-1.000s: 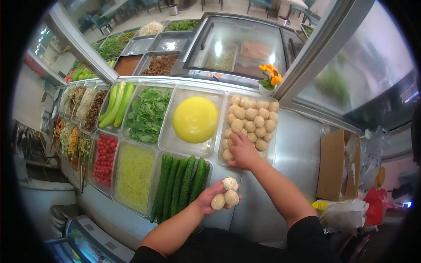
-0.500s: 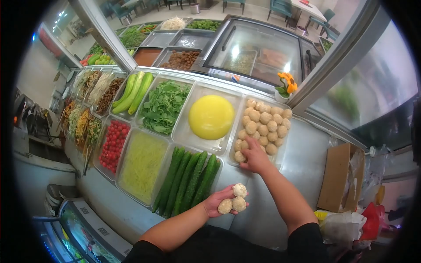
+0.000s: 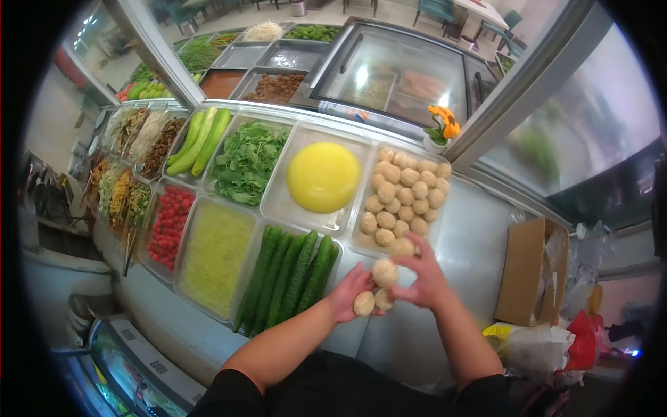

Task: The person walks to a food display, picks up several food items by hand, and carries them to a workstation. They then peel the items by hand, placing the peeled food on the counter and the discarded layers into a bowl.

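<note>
My left hand (image 3: 347, 295), palm up, cradles several beige, rough-skinned balls: one ball (image 3: 363, 304) near the palm, another beside it, and a paler ball (image 3: 385, 272) on top. Just to the right is my right hand (image 3: 425, 279), its fingers curled around another beige ball (image 3: 401, 248) that looks blurred. Its thumb reaches down close to the balls in my left hand. Both hands are over the metal counter, below a clear tray (image 3: 445, 167) filled with rows of the same balls. Cucumbers (image 3: 295, 278) lie in a tray left of my left hand.
Left of the ball tray, a container holds a smooth yellow dome (image 3: 324, 177). Further left are leafy greens (image 3: 250, 161), pale green shreds (image 3: 217, 257) and cherry tomatoes (image 3: 171, 226). A flower pot (image 3: 435, 142) stands behind the balls. A cardboard box (image 3: 521, 271) and bags stand at right.
My right hand has moved from the ball tray down and toward my left hand, bringing a ball with it. My left hand still holds its balls. The view has shifted slightly.
</note>
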Motion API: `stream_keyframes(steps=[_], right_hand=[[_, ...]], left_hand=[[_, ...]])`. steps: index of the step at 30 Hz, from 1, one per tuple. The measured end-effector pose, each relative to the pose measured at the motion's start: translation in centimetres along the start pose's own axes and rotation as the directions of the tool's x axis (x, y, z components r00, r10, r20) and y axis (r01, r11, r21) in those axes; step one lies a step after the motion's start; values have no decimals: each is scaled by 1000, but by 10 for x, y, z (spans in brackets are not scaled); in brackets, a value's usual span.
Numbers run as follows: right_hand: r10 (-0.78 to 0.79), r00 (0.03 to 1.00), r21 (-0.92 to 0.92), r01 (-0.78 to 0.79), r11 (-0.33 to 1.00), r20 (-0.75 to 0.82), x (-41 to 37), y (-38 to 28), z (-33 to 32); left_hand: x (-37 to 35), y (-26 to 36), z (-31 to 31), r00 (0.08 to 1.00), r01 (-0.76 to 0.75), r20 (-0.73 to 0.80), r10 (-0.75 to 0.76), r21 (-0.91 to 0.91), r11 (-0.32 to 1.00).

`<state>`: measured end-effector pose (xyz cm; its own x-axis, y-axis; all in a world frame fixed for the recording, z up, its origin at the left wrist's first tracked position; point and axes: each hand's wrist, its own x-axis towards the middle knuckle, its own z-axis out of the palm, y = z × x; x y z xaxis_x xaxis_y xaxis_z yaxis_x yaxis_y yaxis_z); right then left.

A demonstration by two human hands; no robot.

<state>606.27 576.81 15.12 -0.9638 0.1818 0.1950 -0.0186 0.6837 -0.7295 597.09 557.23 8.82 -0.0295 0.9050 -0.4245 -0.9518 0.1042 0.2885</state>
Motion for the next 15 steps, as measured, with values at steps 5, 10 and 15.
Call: stream_keyframes(steps=[5, 10, 15], right_hand=[[-99, 993, 104, 92, 990, 63, -29, -26, 9], [-80, 997, 14, 80, 997, 18, -39, -24, 8], [-28, 1000, 78, 27, 997, 13, -49, -17, 14]], left_hand=[[19, -3, 16, 999, 44, -8, -45, -77, 996], [31, -9, 19, 995, 35, 89, -37, 29, 999], [37, -16, 13, 995, 65, 76, -63, -22, 998]])
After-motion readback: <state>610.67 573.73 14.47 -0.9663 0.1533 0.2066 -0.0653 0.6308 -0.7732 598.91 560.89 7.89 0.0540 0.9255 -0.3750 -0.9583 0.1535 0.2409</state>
